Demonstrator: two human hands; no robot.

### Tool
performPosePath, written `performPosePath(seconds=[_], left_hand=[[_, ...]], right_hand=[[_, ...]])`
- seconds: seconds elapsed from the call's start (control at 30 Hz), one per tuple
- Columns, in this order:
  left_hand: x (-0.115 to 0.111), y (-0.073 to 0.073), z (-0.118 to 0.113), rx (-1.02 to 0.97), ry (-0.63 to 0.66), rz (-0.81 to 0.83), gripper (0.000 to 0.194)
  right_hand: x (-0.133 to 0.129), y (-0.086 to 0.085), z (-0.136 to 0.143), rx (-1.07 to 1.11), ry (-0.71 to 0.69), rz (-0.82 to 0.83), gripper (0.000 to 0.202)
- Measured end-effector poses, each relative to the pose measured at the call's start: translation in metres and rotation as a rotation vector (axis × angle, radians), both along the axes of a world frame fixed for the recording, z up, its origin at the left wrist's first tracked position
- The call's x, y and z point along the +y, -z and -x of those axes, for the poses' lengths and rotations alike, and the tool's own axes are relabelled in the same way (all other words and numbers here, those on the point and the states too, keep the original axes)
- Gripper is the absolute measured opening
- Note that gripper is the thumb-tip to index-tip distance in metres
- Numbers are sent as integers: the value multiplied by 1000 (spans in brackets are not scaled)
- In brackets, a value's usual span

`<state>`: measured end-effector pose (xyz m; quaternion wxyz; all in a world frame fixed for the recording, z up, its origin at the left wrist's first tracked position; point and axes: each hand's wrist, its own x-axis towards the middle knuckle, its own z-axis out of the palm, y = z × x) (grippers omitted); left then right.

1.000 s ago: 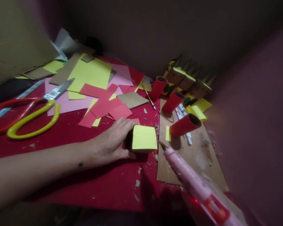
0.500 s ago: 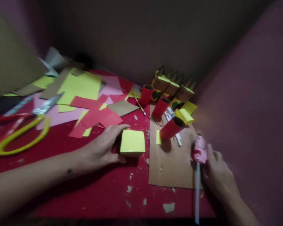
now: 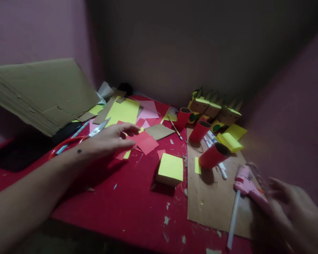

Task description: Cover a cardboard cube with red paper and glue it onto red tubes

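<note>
My left hand point(image 3: 113, 139) hovers over red paper pieces point(image 3: 147, 141), fingers apart and holding nothing. To its right a small box point(image 3: 170, 168) with a yellow paper top sits on the red table, apart from the hand. A pink glue gun point(image 3: 246, 180) lies at the cardboard sheet's right edge, a long glue stick point(image 3: 233, 218) poking out of its back. Beside its handle is my right hand point(image 3: 294, 208), somewhat blurred, its fingers apart; whether it still touches the handle is hard to see.
Three red tubes point(image 3: 211, 157) stand or lean around a cardboard sheet point(image 3: 214, 203), near white markers point(image 3: 222, 170). Behind them are several yellow-topped boxes with green spikes point(image 3: 214, 107). Scissors point(image 3: 98, 129) lie partly under my left arm. A large cardboard piece point(image 3: 42, 91) leans at left.
My left hand has let go of the yellow-topped box and moved left. My right hand has drawn back rightward from the glue gun's body. The view has swung left.
</note>
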<state>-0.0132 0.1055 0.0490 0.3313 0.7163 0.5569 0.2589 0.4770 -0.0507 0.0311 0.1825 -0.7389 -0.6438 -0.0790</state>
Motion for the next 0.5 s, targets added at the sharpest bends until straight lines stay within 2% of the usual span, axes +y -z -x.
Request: performPosePath(seconds=[0.03,0.07,0.1,0.13,0.2,0.27,0.37,0.43,0.5], left_hand=[[7,-1,3,6,-45,-4,52],[13,-1,4,11,-72,1,52],[19,1,3,22,-84,13,52],[24,3,0,40,-82,20,52],[30,9,-13,84,-58,18,52],[32,15,-27,131,-33,-3,58],[30,23,-45,183,-28,-37,66],[28,27,-50,185,-34,-44,64],[24,28,-51,164,-39,-44,53]], right_hand=[[-2,-7,16,77,-6,-28,28],[-3,-13,35,164,-74,-69,27],[-3,-18,57,225,-217,-81,28],[0,-22,80,238,-361,7,36],[11,-26,123,236,-510,117,56],[27,-25,155,276,-572,108,79],[52,-19,180,375,-608,337,97],[63,-13,185,463,-605,407,103],[69,-9,185,534,-598,417,103]])
